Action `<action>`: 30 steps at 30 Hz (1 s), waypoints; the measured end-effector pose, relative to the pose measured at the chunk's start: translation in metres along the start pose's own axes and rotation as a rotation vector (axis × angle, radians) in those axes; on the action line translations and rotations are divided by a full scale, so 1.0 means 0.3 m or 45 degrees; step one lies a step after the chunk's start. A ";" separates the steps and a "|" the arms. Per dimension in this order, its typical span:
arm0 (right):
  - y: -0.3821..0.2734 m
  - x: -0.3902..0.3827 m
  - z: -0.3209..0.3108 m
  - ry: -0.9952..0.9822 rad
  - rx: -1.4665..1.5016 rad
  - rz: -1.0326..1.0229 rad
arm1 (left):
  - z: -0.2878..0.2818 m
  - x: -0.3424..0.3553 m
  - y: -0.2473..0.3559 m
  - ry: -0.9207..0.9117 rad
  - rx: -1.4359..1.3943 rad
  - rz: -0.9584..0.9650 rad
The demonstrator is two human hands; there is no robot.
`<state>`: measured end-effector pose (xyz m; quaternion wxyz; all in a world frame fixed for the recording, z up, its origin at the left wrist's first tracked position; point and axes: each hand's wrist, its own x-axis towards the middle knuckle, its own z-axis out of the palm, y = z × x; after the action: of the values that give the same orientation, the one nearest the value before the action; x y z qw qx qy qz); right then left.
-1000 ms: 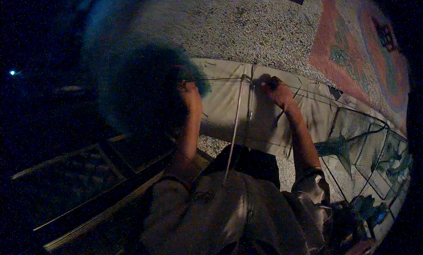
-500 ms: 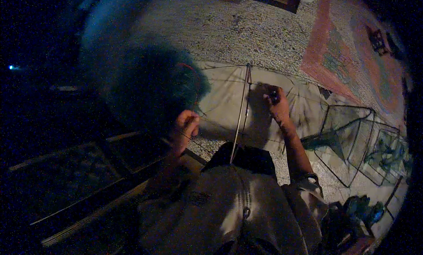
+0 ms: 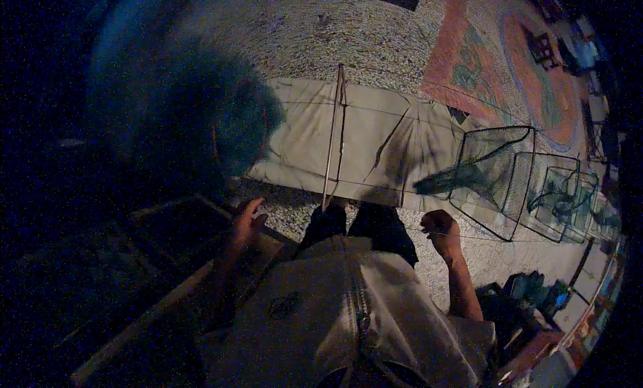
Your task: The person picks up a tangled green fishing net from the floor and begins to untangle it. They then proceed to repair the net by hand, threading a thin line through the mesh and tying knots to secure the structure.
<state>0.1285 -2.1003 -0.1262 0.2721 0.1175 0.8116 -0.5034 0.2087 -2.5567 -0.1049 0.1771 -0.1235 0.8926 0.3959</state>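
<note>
Beneath you spreads a speckled, pebbly floor (image 3: 328, 29), with a long, pale, creased sheet (image 3: 301, 126) lying across it in front of your feet. A dark green, hazy mass of netting (image 3: 234, 130), too blurred to trace fully, covers the sheet's left end, with thin red curves showing in it. A red patterned rug (image 3: 439, 66) lies beyond the sheet toward the upper right. Black-framed mesh panels (image 3: 499, 153) run in a row at the right, partly over the sheet. A thin rod (image 3: 332, 133) crosses the sheet near its middle. Your left hand (image 3: 249, 220) is released, fingers loosely spread near the netting. Your right hand (image 3: 441, 228) is curled, below the panels; a fine line (image 3: 482, 238) runs beside it, but you cannot tell whether the fingers grasp it.
</note>
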 end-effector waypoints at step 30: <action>-0.201 0.084 0.084 -0.302 0.821 -0.077 | 0.811 0.508 0.612 1.054 -0.898 0.446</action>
<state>0.0879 -2.1528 -0.1035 0.2984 0.1139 0.5766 -0.7520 0.0573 -2.2659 -0.1981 -0.3076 -0.1700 0.7085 0.6119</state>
